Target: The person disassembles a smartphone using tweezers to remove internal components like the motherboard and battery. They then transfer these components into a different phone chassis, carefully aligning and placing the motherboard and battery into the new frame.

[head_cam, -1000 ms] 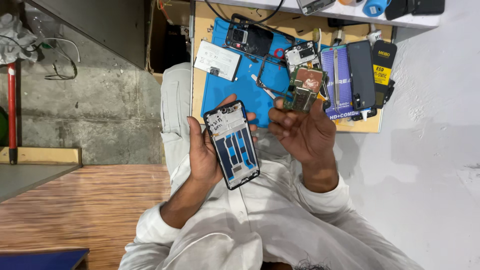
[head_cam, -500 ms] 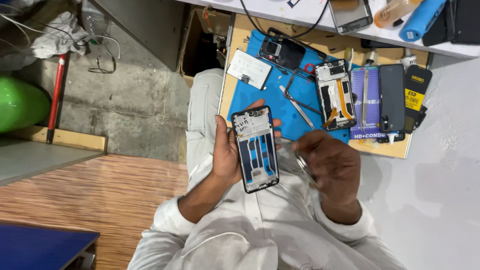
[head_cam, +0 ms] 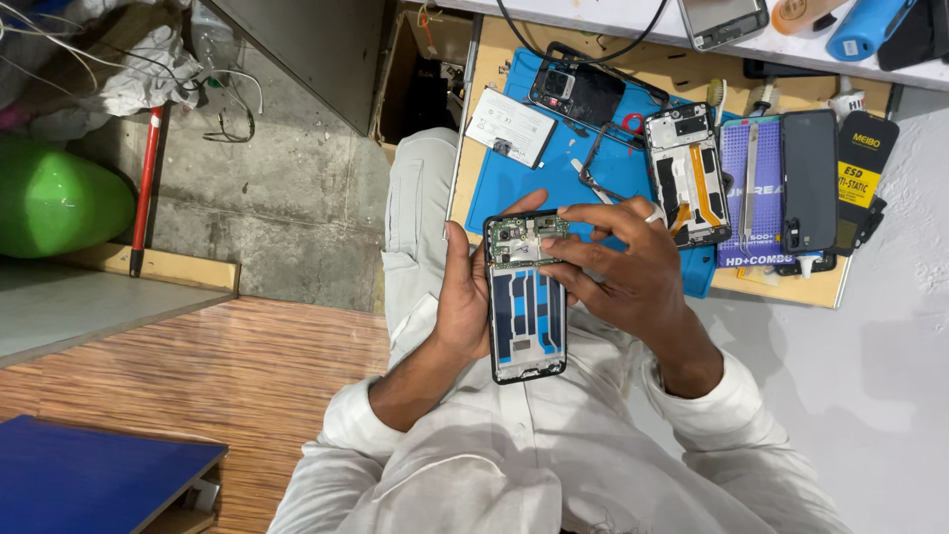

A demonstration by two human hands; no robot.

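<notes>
Left hand (head_cam: 463, 297) grips the opened phone frame (head_cam: 526, 297) along its edge, above the lap. Right hand (head_cam: 633, 267) presses fingertips (head_cam: 550, 244) onto the circuit board (head_cam: 522, 241) at the frame's top. Blue mat (head_cam: 524, 178) lies beyond.

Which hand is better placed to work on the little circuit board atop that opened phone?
Probably the right. The right hand has its fingertips on the circuit board, while the left hand is wrapped around the opened phone, gripping its edges as a support.
</notes>
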